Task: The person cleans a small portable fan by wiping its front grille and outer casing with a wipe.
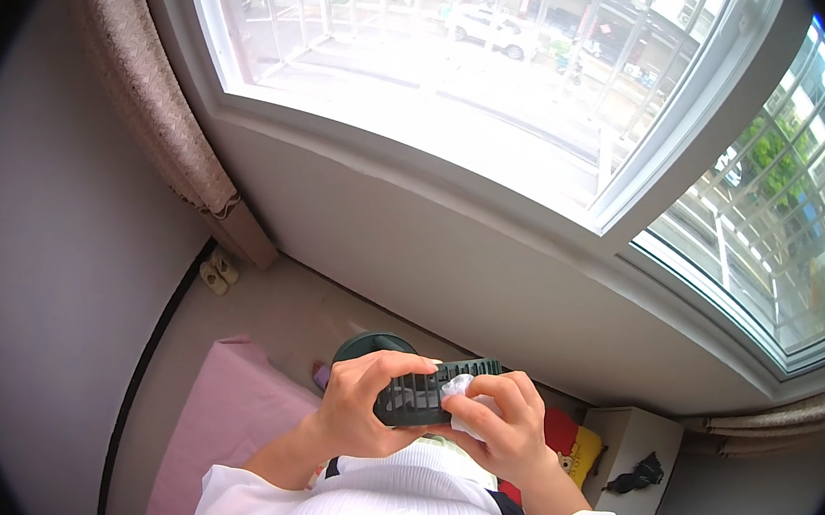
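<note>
In front of my chest, my left hand (358,398) grips the left end of a dark, rectangular slatted plastic piece (415,399), thumb and fingers wrapped about its edges. It looks like a vent grille, tilted with its right end higher. My right hand (513,424) pinches a crumpled white tissue or thin cloth (459,386) and presses it against the slats near the right end. Part of the cloth hangs below my right fingers. The underside of the slatted piece is hidden. Just behind it shows a dark green round object (373,344), partly covered by my left hand.
A pink-covered surface (232,399) lies to my left, with pale slippers (214,277) on the floor beyond. Ahead is a wall below a barred window (470,93). At right stand a light cabinet (632,421) with a black item (638,474) and a yellow cushion (581,454).
</note>
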The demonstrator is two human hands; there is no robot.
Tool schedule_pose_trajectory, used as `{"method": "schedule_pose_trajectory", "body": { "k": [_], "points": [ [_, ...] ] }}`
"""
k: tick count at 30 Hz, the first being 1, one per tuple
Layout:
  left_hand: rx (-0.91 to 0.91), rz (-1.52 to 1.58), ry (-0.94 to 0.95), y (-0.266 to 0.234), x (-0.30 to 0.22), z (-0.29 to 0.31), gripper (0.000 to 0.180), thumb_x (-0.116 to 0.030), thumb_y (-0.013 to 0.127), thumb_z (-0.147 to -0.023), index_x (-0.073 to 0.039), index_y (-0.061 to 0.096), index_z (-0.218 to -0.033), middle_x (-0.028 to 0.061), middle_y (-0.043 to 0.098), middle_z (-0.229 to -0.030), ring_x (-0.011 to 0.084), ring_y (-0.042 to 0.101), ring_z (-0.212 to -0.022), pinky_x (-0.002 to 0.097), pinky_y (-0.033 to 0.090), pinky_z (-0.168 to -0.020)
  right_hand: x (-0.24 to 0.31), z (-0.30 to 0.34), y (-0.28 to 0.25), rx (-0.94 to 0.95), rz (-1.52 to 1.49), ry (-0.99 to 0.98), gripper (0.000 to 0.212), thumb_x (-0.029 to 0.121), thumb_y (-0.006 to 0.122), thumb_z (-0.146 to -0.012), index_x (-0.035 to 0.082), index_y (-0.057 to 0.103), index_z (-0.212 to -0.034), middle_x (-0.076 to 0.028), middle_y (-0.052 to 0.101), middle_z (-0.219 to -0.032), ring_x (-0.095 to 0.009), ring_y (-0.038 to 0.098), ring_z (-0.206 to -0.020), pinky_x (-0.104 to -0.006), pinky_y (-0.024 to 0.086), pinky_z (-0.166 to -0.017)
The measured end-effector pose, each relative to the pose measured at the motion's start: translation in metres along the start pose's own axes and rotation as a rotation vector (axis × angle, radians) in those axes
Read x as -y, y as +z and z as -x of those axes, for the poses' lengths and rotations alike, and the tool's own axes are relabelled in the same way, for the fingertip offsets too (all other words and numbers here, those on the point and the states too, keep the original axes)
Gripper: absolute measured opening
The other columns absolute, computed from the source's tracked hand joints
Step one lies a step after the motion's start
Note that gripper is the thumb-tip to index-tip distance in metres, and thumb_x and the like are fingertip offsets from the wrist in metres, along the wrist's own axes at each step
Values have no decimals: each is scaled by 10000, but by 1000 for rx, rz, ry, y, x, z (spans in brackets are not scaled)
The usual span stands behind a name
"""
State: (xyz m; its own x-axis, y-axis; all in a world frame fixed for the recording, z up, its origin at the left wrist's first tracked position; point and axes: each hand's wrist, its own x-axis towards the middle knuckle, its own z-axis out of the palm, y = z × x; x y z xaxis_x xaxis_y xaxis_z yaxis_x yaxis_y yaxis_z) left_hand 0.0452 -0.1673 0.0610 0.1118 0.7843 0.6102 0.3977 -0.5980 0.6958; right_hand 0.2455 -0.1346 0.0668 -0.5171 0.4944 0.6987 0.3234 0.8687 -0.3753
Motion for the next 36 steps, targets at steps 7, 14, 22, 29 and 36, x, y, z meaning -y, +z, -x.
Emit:
{"method": "schedule_pose_trajectory", "body": {
  "k": [7,14,22,29,36],
  "points": [
    [18,101,-14,2,-1,5,714,-98,949,-557,-46,525,-1130,148,701,-1005,227,718,-872,328,575,-764,-5,5,4,-153,-66,-103,291,314,860,-678,152,724,-877,9,573,-790,-156,509,-704,-294,412,-614],
    [40,145,-62,-4,-6,14,720,-7,921,-565,-36,493,-1144,176,695,-1028,220,713,-902,320,571,-785,1,14,-4,-449,-180,147,230,235,727,-875,39,692,-990,-69,612,-858,-214,563,-746,-313,453,-656],
    [-58,241,-39,-3,-11,19,724,27,906,-543,-41,467,-1116,213,664,-1054,225,685,-934,316,559,-800,-1,31,11,-392,-129,137,295,304,652,-934,36,661,-1056,-138,651,-1009,-281,600,-914,-366,486,-806],
    [-82,247,-52,-2,-15,20,720,18,912,-531,-52,470,-1095,213,667,-1047,221,687,-926,313,558,-789,-8,39,11,-225,-255,153,594,270,810,-772,27,593,-1268,-198,541,-1302,-354,552,-1167,-433,452,-970],
    [-41,236,-21,2,-17,18,732,18,917,-531,-56,466,-1103,217,672,-1040,228,691,-914,314,559,-778,-17,42,5,-176,-413,140,666,171,860,-699,53,575,-1289,-230,548,-1306,-373,555,-1202,-450,483,-964]
  ]
}}
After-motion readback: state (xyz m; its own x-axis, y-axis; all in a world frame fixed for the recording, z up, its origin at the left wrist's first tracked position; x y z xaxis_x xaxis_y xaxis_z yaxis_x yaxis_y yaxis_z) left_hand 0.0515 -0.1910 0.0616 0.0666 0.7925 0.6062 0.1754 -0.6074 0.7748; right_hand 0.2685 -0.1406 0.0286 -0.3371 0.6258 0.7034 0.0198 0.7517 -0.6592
